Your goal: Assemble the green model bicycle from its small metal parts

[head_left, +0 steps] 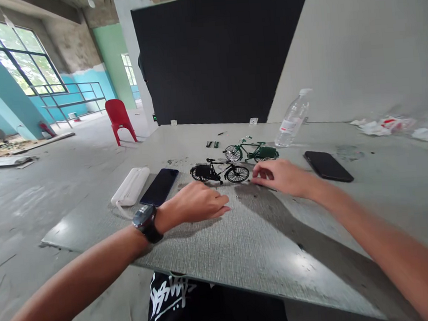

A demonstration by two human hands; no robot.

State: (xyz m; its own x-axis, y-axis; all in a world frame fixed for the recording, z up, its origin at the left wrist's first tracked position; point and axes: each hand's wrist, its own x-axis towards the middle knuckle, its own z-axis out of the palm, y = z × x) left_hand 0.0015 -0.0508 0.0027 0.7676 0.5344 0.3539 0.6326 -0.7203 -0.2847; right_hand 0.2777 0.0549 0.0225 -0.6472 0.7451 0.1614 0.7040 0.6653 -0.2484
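Observation:
A black miniature bicycle stands upright on the table, its front wheel to the right. Just in front of it is my left hand, with a watch on the wrist; its fingers are curled together and whatever they may hold is hidden. Beside the front wheel, my right hand has its thumb and fingers drawn together low at the tabletop. A tiny dark bit shows at those fingertips, too small to name. Behind, a green miniature bicycle faces left, partly hidden by the black one and my right hand.
On the table lie a white pouch-like case, a dark blue phone and a black phone. A plastic bottle stands behind, near crumpled wrappers. Small dark parts lie farther back. A black panel borders the far edge.

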